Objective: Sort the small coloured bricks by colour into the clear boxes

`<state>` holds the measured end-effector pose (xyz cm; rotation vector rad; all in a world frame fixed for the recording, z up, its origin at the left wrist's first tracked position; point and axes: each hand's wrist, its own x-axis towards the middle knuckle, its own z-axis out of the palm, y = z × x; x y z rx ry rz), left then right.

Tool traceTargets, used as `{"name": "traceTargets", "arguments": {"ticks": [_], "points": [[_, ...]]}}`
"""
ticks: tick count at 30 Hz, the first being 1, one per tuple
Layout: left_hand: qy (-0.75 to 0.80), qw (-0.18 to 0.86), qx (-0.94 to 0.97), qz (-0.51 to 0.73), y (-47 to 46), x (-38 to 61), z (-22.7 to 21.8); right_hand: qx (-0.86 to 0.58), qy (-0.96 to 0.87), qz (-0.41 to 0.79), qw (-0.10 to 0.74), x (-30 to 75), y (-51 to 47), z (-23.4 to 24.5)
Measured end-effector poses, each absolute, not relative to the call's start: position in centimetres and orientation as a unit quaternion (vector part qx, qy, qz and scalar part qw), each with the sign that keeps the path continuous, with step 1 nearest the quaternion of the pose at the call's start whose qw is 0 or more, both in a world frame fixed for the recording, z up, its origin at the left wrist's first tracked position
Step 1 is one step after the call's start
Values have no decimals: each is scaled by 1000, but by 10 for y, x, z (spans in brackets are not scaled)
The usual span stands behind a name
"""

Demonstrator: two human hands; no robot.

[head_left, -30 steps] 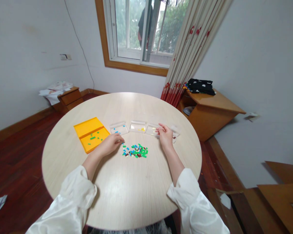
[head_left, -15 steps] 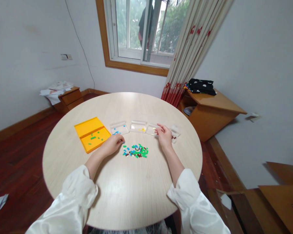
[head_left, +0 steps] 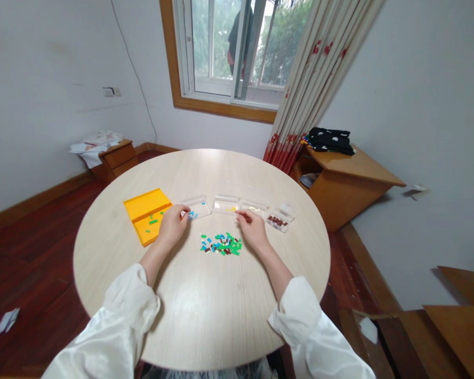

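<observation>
My left hand (head_left: 174, 227) is closed in a pinch at the near left edge of a clear tray (head_left: 202, 209) with several blue bricks. A small bluish brick seems to be at its fingertips, mostly hidden. My right hand (head_left: 253, 229) hovers in front of the middle trays, fingers slightly apart, with nothing visible in them. Between and below both hands lies a loose pile of small toy bricks (head_left: 223, 244) in green, blue, brown and cream. Left of my left hand, an open yellow box (head_left: 144, 206) contains several green bricks, partly covered by the hand.
Farther right in the row stand a clear tray (head_left: 226, 198) with yellow bricks, another tray (head_left: 256, 205) with pale bricks, and one (head_left: 286, 223) with brown bricks. All rest on the round wooden table (head_left: 205, 310). A wooden cabinet (head_left: 339, 187) stands beyond its right side.
My left hand has moved from beside the pile up and left to the blue-brick tray. My right hand has shifted left and slightly down, uncovering the brown-brick tray. The view has shifted slightly.
</observation>
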<state>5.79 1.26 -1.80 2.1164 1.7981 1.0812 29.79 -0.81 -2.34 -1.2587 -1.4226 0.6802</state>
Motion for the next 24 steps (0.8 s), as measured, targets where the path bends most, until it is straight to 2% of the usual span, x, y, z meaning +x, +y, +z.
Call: {"name": "traceTargets", "arguments": {"ticks": [6, 11, 20, 24], "points": [[623, 22, 701, 347, 13, 55, -19, -461, -764, 200, 405, 265, -26, -26], [641, 5, 694, 327, 13, 55, -20, -425, -834, 157, 314, 247, -36, -25], [629, 30, 696, 345, 13, 56, -20, -416, -858, 138, 266, 245, -37, -28], [598, 81, 720, 341, 14, 56, -20, -424, -855, 140, 263, 246, -37, -27]]}}
